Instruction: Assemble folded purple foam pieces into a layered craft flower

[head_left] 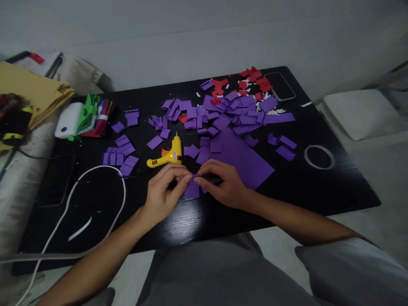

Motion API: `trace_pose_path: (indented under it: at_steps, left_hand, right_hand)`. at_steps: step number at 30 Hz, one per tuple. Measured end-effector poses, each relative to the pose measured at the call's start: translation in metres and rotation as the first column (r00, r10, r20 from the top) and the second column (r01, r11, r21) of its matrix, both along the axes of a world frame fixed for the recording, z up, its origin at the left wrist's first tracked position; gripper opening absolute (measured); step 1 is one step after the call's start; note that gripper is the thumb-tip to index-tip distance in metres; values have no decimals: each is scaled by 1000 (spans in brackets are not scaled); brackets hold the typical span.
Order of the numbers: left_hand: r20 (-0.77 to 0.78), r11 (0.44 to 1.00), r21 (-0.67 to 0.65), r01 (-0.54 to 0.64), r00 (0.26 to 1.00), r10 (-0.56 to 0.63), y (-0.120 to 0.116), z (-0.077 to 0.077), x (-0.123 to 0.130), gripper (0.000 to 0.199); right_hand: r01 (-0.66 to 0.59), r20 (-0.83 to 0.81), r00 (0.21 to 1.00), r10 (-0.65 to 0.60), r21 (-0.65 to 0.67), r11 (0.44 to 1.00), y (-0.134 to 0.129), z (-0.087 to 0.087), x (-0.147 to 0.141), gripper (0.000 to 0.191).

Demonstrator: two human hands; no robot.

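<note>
A small purple paper piece (195, 175) is pinched between my two hands above the front of the black table. My left hand (167, 187) closes on its left end with thumb and forefinger, and my right hand (225, 182) pinches the right end. Just beneath lies another purple piece (191, 191). A yellow glue gun (168, 154) with a lit orange light rests beyond my left hand, nozzle pointing away. Under and past my right hand spreads a large purple sheet (242, 159). The fingers partly hide the held piece.
Many folded purple pieces (237, 106) are heaped at the back, beside red scraps (255, 78). More purple pieces (114, 157) lie left. A white cable (123, 191) loops at left. A tape ring (331, 158) and a phone-shaped frame (291, 91) are at right.
</note>
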State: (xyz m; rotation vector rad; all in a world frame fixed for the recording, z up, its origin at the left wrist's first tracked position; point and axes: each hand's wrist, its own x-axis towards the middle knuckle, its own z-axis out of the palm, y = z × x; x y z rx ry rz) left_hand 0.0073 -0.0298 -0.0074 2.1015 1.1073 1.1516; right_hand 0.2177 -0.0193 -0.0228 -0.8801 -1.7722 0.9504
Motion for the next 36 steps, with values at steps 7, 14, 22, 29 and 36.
trace_pose_path:
  at_steps: [7, 14, 22, 29, 36]
  left_hand:
    - [17, 1000, -13, -12, 1000, 13, 0, 1, 0, 7]
    - [22, 1000, -20, -13, 1000, 13, 0, 1, -1, 8]
    - [38, 1000, -9, -1, 999, 1, 0, 1, 0, 8]
    - [28, 1000, 4, -8, 1000, 8, 0, 2, 1, 8]
    - [30, 1000, 5, -19, 999, 18, 0, 1, 2, 8]
  right_hand:
    - [17, 17, 1000, -18, 27, 999, 0, -1, 0, 12]
    - [27, 10, 1000, -27, 40, 999, 0, -2, -1, 16]
    - [19, 23, 1000, -21, 79, 997, 0, -2, 0, 13]
    - [19, 43, 999, -25, 130, 991, 0, -3, 1, 9]
    - [28, 51, 998, -36, 152, 988, 0, -3, 0, 9]
